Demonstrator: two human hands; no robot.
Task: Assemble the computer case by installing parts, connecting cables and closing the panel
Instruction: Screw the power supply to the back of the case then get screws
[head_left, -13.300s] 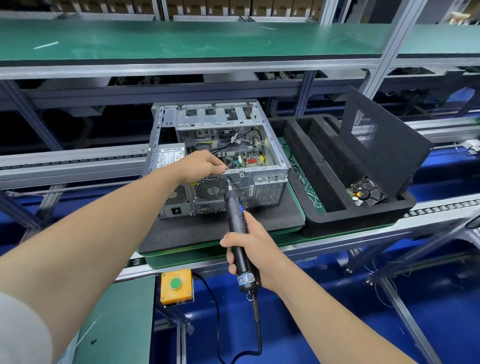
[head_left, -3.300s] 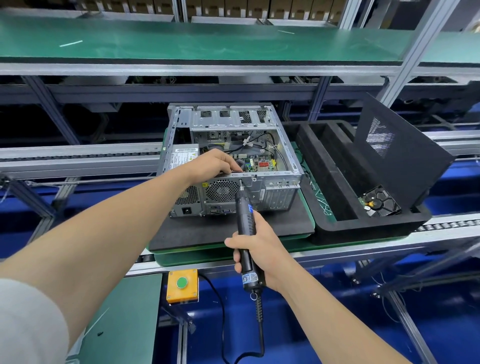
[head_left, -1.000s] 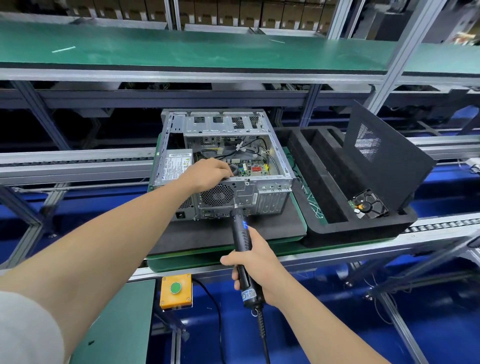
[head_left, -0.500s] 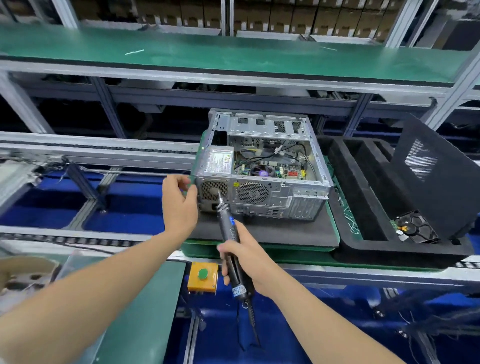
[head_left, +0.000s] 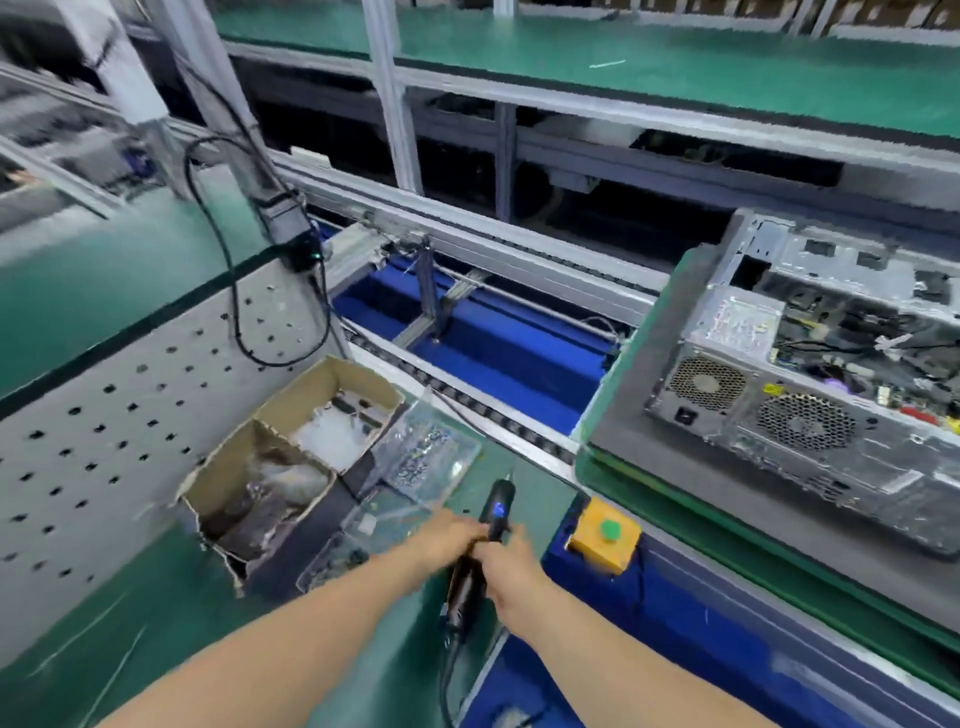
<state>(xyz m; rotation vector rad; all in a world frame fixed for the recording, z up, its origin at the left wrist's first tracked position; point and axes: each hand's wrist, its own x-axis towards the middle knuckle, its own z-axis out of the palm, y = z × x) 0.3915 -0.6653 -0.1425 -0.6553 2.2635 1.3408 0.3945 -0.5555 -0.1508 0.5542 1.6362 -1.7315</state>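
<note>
While you held both hands low over the green-matted worktop (head_left: 156, 623), the items stood as follows.

Right hand (head_left: 511, 564): fingers wrapped round the slim black electric screwdriver (head_left: 492, 512), tip up and tilted away from you, a blue light on its barrel, its cord trailing down from the butt.

Left hand (head_left: 444, 538): blurred, its fingers reaching the screwdriver's barrel just beside your right hand; I cannot tell whether they gripped it or only touched it.

Open silver metal computer case (head_left: 810, 379): on its side, open face up, rear fan grilles toward you, on a dark grey foam mat (head_left: 727, 493) at far right, well apart from both hands.

Torn brown cardboard box (head_left: 291, 457), divided into compartments: on the worktop ahead of your left hand, against a white perforated panel (head_left: 104, 415).

Clear plastic tray of small screws (head_left: 426, 457): just beside the box, near the screwdriver tip.

Yellow button box with green button (head_left: 602, 535): on the conveyor's edge, right of your hands.
</note>
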